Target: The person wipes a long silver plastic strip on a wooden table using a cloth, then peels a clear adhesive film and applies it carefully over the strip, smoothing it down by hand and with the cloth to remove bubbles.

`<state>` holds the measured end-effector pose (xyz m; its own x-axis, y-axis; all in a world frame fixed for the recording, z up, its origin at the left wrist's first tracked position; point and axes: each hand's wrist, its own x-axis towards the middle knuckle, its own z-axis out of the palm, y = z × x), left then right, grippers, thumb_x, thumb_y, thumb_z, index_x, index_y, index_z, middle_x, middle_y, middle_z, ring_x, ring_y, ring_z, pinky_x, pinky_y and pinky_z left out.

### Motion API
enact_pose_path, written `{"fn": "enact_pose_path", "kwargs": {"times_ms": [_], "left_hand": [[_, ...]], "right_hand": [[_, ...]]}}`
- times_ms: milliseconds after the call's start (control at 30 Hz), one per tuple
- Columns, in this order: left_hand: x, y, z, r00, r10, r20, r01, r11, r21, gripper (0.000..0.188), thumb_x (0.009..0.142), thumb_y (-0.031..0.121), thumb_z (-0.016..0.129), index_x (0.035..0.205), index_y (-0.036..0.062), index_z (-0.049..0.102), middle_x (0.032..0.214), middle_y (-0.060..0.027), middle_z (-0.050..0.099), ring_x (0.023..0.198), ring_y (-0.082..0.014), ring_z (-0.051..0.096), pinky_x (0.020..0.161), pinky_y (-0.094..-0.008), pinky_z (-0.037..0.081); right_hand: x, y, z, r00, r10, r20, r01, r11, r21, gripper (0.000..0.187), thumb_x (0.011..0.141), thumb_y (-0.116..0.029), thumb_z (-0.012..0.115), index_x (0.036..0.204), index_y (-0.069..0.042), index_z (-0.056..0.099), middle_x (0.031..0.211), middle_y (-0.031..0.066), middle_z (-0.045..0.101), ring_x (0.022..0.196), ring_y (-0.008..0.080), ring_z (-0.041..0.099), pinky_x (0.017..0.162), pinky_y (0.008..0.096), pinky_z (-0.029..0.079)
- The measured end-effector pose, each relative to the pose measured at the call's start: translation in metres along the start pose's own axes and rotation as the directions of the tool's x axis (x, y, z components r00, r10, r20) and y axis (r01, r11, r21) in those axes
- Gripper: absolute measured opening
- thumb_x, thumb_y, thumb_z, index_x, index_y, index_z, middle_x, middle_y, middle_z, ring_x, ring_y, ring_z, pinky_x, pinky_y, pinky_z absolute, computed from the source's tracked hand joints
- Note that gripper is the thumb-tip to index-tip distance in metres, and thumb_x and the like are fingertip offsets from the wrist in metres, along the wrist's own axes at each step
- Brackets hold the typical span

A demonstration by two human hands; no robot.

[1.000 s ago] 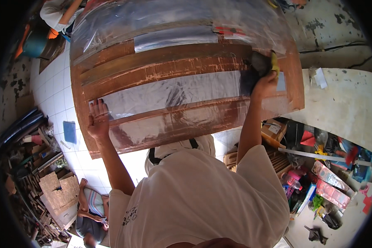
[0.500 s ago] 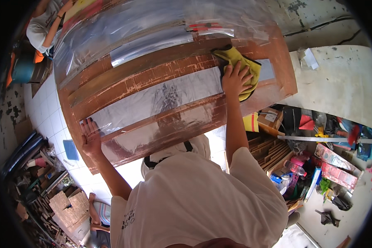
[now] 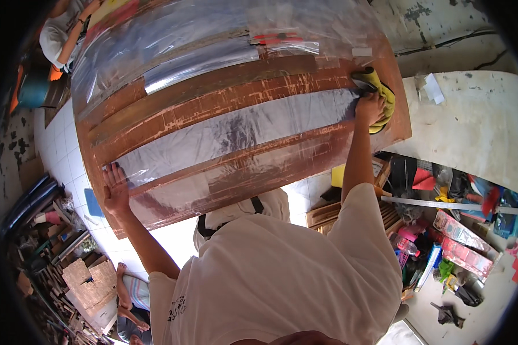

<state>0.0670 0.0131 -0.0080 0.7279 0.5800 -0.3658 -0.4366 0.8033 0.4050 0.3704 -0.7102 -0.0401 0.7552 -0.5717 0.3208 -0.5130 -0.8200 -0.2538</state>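
Strip (image 3: 233, 132): long, glossy, wrinkled, flat across the surface (image 3: 399, 109).
Cloth (image 3: 389, 100): yellow and dark, bunched, near the surface's right edge.

Film strip (image 3: 195, 138) on table (image 3: 402, 118), cloth (image 3: 389, 102) at strip's right end, scrap pile (image 3: 91, 280) left

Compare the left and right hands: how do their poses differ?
The left hand is opened out; the right hand is curled. The left hand holds no cloth; the right hand grips the yellow cloth. The left hand is at the pale strip's left end, the right toward its right end. Both are bare.
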Motion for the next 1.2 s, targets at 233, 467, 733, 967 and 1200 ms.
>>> {"fn": "enact_pose_path", "kwargs": {"times_ms": [233, 467, 733, 967, 1200], "left_hand": [[-0.009, 0.008, 0.001, 0.993, -0.102, 0.057, 0.1, 0.995, 0.03, 0.054, 0.099, 0.021, 0.038, 0.145, -0.006, 0.028, 0.153, -0.0228, 0.027, 0.144, -0.0375, 0.023, 0.119, -0.0533, 0.019], [-0.039, 0.024, 0.038, 0.998, 0.0, -0.058, 0.041, 0.711, 0.702, 0.054, 0.098, 0.023, 0.046, 0.146, 0.0009, 0.031, 0.125, -0.0218, 0.057, 0.101, -0.0301, 0.066, 0.085, -0.0355, 0.057], [-0.045, 0.051, 0.038, 0.985, 0.097, 0.144, -0.142, -0.029, 0.989, 0.057, 0.09, -0.007, 0.047, 0.144, 0.0092, 0.039, 0.094, -0.0154, 0.067, 0.068, -0.0186, 0.069, 0.058, -0.0285, 0.059], [-0.044, 0.091, 0.036, 0.867, -0.39, 0.312, -0.17, 0.357, 0.918, 0.051, 0.078, -0.019, 0.037, 0.121, -0.0051, 0.059, 0.121, -0.018, 0.063, 0.12, -0.0258, 0.057, 0.104, -0.0354, 0.046], [-0.066, 0.079, 0.129, 0.716, -0.234, 0.657, -0.642, 0.149, 0.752, 0.053, 0.076, -0.027, 0.038, 0.116, -0.0048, 0.064, 0.121, -0.0178, 0.065, 0.117, -0.026, 0.06, 0.101, -0.0331, 0.047]], "right_hand": [[0.037, -0.017, -0.087, 0.768, 0.236, -0.595, -0.092, 0.961, 0.262, 0.029, 0.096, -0.023, 0.046, 0.1, 0.002, 0.062, 0.09, 0.026, 0.066, 0.081, 0.0475, 0.062, 0.069, 0.0576, 0.047], [-0.045, -0.176, -0.196, 0.974, -0.05, -0.222, 0.221, 0.437, 0.872, 0.035, 0.097, -0.029, 0.056, 0.102, 0.005, 0.064, 0.097, 0.0116, 0.067, 0.089, 0.0191, 0.059, 0.082, 0.0321, 0.046], [-0.103, -0.348, -0.112, 0.866, -0.291, 0.407, -0.376, 0.159, 0.913, 0.044, 0.09, -0.025, 0.066, 0.118, 0.007, 0.061, 0.111, 0.014, 0.065, 0.105, 0.0219, 0.058, 0.091, 0.0315, 0.043], [-0.27, -0.381, -0.143, 0.507, -0.842, 0.185, 0.107, 0.275, 0.955, 0.052, 0.088, -0.029, 0.068, 0.129, 0.0, 0.054, 0.127, 0.023, 0.056, 0.12, 0.0335, 0.053, 0.102, 0.04, 0.041], [-0.417, -0.324, -0.193, 0.129, -0.992, 0.012, 0.559, 0.083, 0.825, 0.081, 0.078, -0.032, 0.074, 0.143, -0.003, 0.037, 0.143, 0.0251, 0.041, 0.13, 0.0401, 0.042, 0.108, 0.0511, 0.031]]}}
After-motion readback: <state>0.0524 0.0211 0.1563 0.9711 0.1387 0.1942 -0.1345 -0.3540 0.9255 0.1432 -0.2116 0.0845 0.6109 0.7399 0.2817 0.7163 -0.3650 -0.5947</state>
